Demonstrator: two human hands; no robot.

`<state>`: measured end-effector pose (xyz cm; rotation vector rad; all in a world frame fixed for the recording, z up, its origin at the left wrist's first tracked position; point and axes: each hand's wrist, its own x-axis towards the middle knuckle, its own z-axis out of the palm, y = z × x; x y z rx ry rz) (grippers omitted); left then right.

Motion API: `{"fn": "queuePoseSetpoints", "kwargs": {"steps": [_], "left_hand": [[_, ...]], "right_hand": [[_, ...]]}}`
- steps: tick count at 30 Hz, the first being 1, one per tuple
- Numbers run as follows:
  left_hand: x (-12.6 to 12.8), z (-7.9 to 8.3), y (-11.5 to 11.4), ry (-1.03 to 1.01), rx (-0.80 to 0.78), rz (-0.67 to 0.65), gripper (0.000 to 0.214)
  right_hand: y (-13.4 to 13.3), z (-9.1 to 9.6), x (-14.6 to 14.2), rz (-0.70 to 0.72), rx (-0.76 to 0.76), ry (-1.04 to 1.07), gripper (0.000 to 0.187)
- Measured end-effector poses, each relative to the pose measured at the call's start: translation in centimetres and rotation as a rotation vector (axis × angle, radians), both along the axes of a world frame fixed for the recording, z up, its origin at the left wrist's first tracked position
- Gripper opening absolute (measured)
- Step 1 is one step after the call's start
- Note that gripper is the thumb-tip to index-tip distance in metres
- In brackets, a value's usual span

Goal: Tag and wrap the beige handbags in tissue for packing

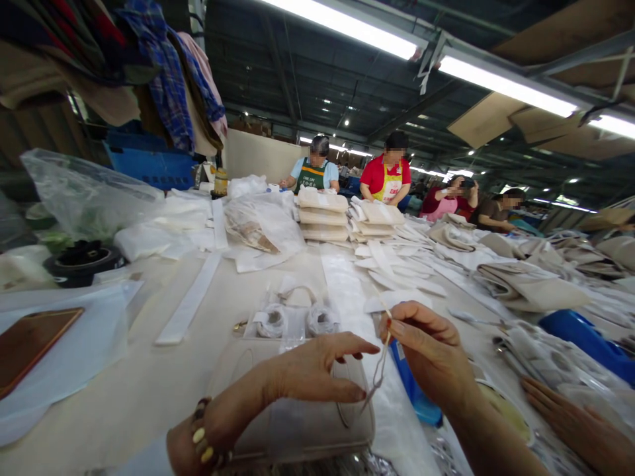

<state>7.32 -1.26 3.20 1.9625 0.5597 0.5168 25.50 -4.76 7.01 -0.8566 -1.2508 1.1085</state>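
My left hand (317,370) hovers over a beige handbag (297,423) lying flat on the table, its thumb and forefinger curved toward a thin cord (380,370). My right hand (431,350) pinches the upper end of that cord between thumb and forefinger, so the cord hangs down to the bag. A beaded bracelet (202,439) sits on my left wrist. Two small clear packets with coiled white cord (292,320) lie just beyond the bag.
Another person's hand (570,413) rests at the lower right. A phone (30,344) lies at the left, and a black tape roll (82,261) behind it. A blue object (585,337) lies at right. Stacked beige bags (322,215) and several workers stand at the far end.
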Motion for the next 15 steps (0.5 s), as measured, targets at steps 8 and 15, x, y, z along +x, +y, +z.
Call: {"fn": "queuePoseSetpoints", "kwargs": {"steps": [8, 15], "left_hand": [[2.3, 0.0, -0.9, -0.238, -0.214, 0.109, 0.017], [2.6, -0.6, -1.1, -0.259, -0.31, 0.166, 0.017]], "right_hand": [[0.2, -0.4, -0.1, -0.024, 0.007, -0.013, 0.013], [0.2, -1.2, -0.3, -0.005, -0.03, 0.014, 0.015]]}}
